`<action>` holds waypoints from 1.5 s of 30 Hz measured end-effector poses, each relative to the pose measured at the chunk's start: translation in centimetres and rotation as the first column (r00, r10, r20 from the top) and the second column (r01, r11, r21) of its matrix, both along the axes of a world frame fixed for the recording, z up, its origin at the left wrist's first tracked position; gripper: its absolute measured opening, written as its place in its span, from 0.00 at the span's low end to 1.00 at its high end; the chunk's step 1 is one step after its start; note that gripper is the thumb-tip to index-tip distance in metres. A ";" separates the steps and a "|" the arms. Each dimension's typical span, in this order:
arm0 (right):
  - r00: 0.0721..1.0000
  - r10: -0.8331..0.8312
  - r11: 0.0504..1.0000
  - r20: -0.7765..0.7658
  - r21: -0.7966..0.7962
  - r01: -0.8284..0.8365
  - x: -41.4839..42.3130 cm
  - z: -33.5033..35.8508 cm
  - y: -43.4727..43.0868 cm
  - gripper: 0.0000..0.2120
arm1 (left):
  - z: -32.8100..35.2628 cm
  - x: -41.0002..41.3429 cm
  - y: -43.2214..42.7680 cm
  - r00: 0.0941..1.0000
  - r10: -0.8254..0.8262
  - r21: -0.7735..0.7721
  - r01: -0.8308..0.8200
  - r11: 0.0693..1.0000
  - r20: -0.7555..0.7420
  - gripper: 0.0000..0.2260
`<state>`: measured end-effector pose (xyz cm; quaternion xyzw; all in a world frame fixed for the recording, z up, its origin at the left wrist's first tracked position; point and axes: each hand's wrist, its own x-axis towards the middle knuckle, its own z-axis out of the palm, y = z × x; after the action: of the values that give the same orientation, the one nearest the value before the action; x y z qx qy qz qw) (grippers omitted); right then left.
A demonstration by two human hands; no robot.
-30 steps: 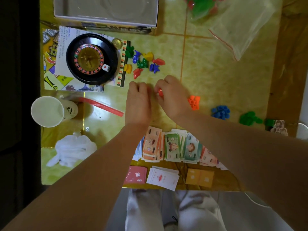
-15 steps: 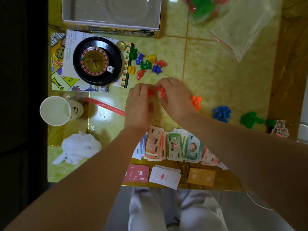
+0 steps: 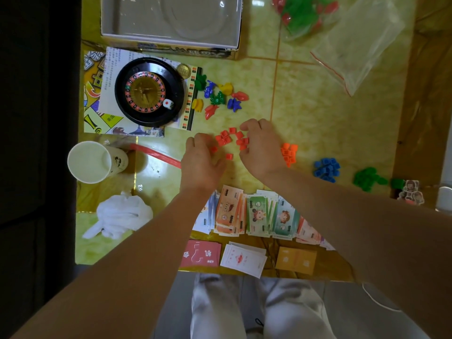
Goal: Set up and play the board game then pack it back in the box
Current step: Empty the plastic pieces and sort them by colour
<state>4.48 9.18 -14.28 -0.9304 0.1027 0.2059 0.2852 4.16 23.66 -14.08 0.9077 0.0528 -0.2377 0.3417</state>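
Several blocky red plastic pieces [image 3: 223,139]

The light was dim and uneven, with a yellow-green cast. It seemed to come from above the far end: small white glare spots sat on the glossy tabletop [image 3: 318,113] at the top edge and on the clear insert of the box [image 3: 171,42]. A soft shadow lay just right of the paper cup [image 3: 89,161]. The left margin fell to near black. Wide-angle distortion bowed the table's edges and swelled the slightly soft forearms [image 3: 122,277] at the bottom.
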 end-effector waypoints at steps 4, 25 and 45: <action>1.000 -0.013 1.000 0.006 0.025 0.013 0.5 -0.2 -0.5 0.22 | 0.0 0.3 -0.6 0.998 -0.024 -0.109 0.018 0.994 -0.052 0.17; 0.990 0.140 0.988 -0.028 0.074 -0.137 1.3 -0.1 -0.8 0.20 | 0.0 -0.1 -0.7 0.995 -0.075 0.061 0.079 0.995 -0.063 0.11; 0.986 0.117 0.991 -0.121 0.071 -0.109 0.1 0.8 -1.0 0.27 | 1.0 0.9 -0.3 0.987 -0.154 0.014 0.155 0.988 -0.047 0.22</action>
<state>4.62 8.14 -13.43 -0.9103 0.0607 0.2830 0.2959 5.08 23.31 -13.09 0.9064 -0.0079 -0.2836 0.3130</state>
